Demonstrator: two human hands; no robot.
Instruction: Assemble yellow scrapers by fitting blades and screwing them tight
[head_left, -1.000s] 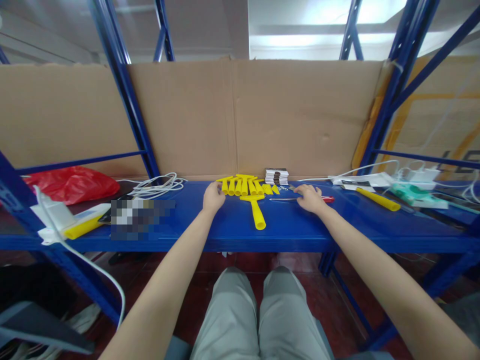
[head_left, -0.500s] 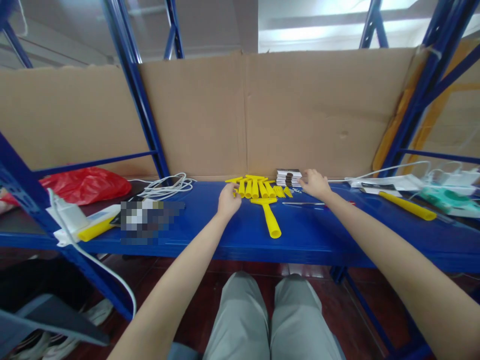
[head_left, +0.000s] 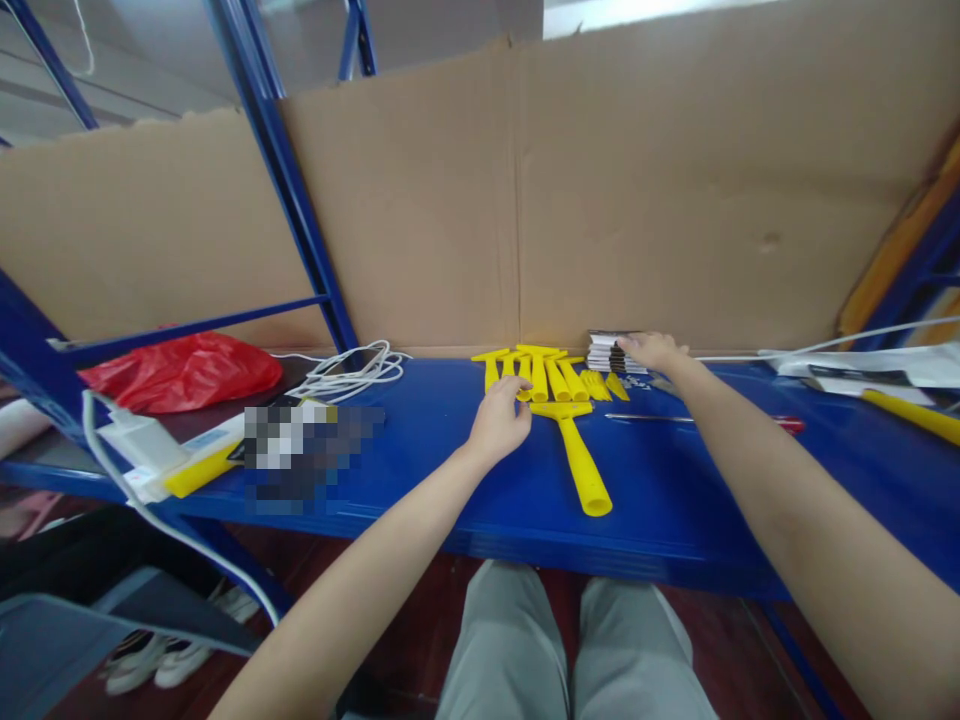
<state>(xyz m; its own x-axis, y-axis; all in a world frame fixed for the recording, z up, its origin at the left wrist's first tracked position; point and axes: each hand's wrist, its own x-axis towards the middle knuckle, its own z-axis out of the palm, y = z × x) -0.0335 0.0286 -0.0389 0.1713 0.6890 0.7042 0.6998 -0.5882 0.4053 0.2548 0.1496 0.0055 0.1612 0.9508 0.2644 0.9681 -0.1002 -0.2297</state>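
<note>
A single head-worn camera looks forward and down from above the wearer's grey-trousered knees point(head_left: 514, 640), facing across the glossy blue metal table point(head_left: 420, 430) toward the upright brown cardboard sheet point(head_left: 675, 200) behind it. The wide view takes in the bare left hand point(head_left: 501, 422) and bare right hand point(head_left: 654, 351) well ahead, the table's front edge slanting downward to the right.
</note>
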